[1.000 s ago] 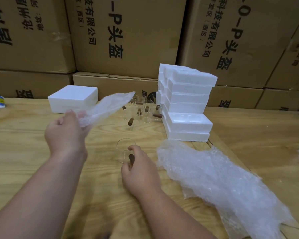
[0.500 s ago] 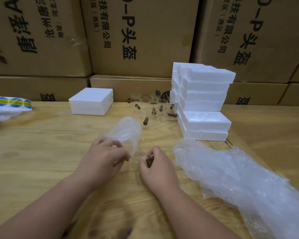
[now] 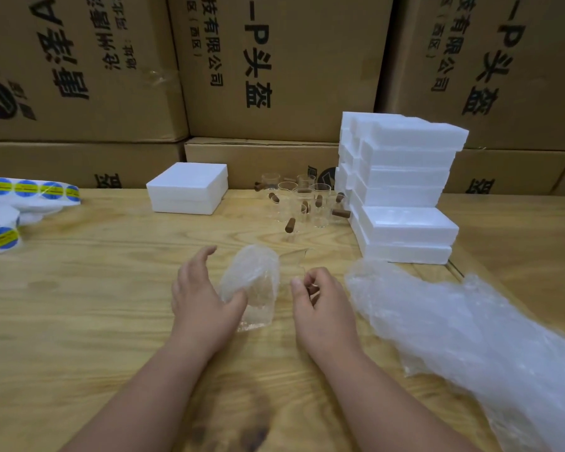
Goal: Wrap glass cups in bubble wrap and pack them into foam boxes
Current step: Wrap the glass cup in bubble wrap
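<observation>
Pinching the brown handle of a glass cup (image 3: 296, 267) at frame centre, right hand (image 3: 323, 308) has fingers curled tight. Left hand (image 3: 203, 298) spreads wide, thumb pressing a small bubble wrap sheet (image 3: 253, 282) that stands just left of the cup, touching it. Loose bubble wrap pile (image 3: 463, 340) sprawls lower right on the wooden table (image 3: 79, 305). Behind, a cluster of empty glass cups (image 3: 304, 203) sits between a closed foam box (image 3: 188, 187) and stacked foam boxes (image 3: 402, 184), contents not visible. Sticker rolls (image 3: 20, 197) at left edge. Cardboard cartons (image 3: 274, 66) behind.
</observation>
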Demonstrator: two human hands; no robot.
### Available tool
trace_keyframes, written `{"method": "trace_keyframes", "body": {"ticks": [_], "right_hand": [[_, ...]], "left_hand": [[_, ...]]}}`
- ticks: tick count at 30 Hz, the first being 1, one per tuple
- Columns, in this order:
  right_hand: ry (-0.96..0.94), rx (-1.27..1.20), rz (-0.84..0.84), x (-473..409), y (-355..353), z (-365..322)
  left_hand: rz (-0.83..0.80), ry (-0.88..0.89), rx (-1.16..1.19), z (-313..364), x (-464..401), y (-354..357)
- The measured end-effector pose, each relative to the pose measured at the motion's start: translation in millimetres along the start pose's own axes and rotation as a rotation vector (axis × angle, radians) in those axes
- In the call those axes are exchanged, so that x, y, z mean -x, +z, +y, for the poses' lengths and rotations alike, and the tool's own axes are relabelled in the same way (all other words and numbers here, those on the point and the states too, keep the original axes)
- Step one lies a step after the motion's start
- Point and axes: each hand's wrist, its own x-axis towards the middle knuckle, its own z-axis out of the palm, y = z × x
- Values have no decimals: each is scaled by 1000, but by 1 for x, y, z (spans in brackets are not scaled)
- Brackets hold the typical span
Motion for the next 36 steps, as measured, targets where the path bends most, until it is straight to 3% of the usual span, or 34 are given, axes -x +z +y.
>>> {"method": "trace_keyframes", "body": {"ticks": [3,10,14,20,26,32,36], "right_hand": [[-32,-134,54,1,-3,1],[2,-370,95,-9,-2,0],[7,-574,113,-11,3,-9],[-300,-429,-64,-7,24,-16],[-218,-548,-40,-25,29,-12],[-23,-467,-207,-26,33,-7],[-48,-255,-272,-26,30,-8]], "left_hand": [[-61,-50,96,-1,-4,11],[250,-262,326,2,-24,26],[229,-203,316,6,-29,34],[174,-109,281,12,-29,42],[-36,-90,482,23,-20,43],[96,-234,639,14,-27,43],[194,-254,670,13,-29,41]]}}
